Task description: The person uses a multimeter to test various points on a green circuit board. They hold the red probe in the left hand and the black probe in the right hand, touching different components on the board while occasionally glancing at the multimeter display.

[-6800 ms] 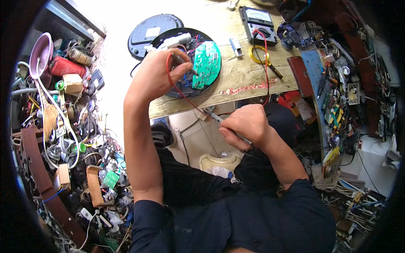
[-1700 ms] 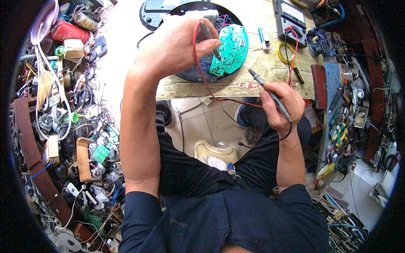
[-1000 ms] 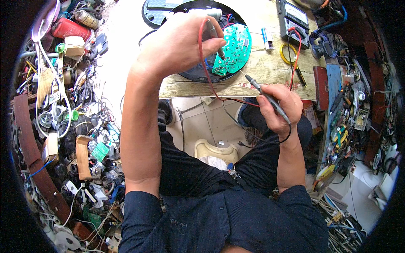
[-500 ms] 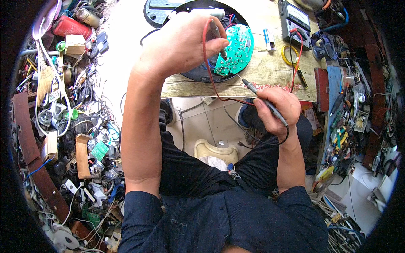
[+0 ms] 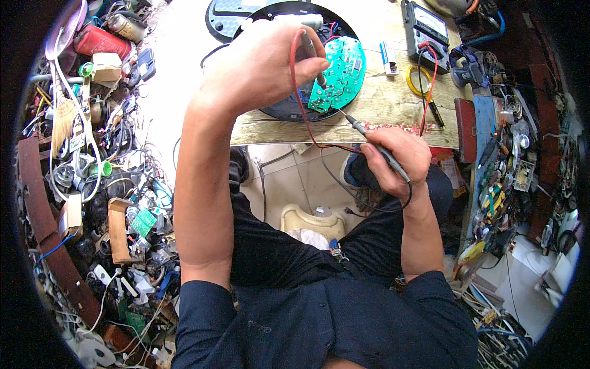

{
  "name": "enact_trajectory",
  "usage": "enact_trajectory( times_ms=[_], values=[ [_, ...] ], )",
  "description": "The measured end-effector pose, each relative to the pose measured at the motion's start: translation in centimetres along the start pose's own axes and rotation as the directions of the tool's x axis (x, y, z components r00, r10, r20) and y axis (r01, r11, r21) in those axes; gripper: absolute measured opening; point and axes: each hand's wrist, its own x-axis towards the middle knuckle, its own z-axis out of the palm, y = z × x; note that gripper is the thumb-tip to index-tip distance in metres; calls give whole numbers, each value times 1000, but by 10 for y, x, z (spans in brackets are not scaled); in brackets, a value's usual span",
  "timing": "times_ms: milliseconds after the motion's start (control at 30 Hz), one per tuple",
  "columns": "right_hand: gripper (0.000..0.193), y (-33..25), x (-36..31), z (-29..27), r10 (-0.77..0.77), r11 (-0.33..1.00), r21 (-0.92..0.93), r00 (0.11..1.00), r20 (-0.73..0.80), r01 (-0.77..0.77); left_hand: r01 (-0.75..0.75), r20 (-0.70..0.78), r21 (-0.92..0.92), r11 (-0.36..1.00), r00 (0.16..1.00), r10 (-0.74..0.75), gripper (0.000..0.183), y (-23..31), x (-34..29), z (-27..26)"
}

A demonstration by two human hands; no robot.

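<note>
My left hand (image 5: pixel 261 67) is closed around a grey test probe on a red lead (image 5: pixel 297 92). Its lower end points down onto a green circuit board (image 5: pixel 344 71). The board rests in a round black housing (image 5: pixel 276 114) at the table's near edge. My right hand (image 5: pixel 402 157) grips the other test probe (image 5: pixel 384 154), which trails a black lead. That probe's thin tip reaches the board's lower edge; whether it touches cannot be made out. An analog multimeter (image 5: pixel 425 34) with both leads plugged in stands at the far right of the table.
Beside the board lie a small blue-and-white box (image 5: pixel 388 58), a yellow ring-shaped roll (image 5: pixel 419 80) and a black-and-yellow pen-like tool (image 5: pixel 437 114). A black cover (image 5: pixel 222 24) sits behind the housing. Heaped parts and cables (image 5: pixel 132 227) line both sides. A beige stool-like object (image 5: pixel 313 221) stands between my legs.
The right probe's tip has moved up and left, closer to the board's lower edge. My left hand keeps its probe over the board; the whole view has shifted slightly.
</note>
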Motion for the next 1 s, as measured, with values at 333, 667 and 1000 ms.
enact_trajectory(
  times_ms=[333,667,1000],
  values=[
    [26,1,2,1,15,1000,-11,1000,17,-14,5,-2,66,998,1000,-5,26,7,0,-5],
    [23,1,3,1,-9,999,-44,1000,-3,9,-27,-2,83,996,1000,28,24,4,-2,-5],
    [23,2,7,0,-27,998,-51,1000,-3,27,-88,-19,102,991,996,90,25,1,-1,-6]
  ],
)
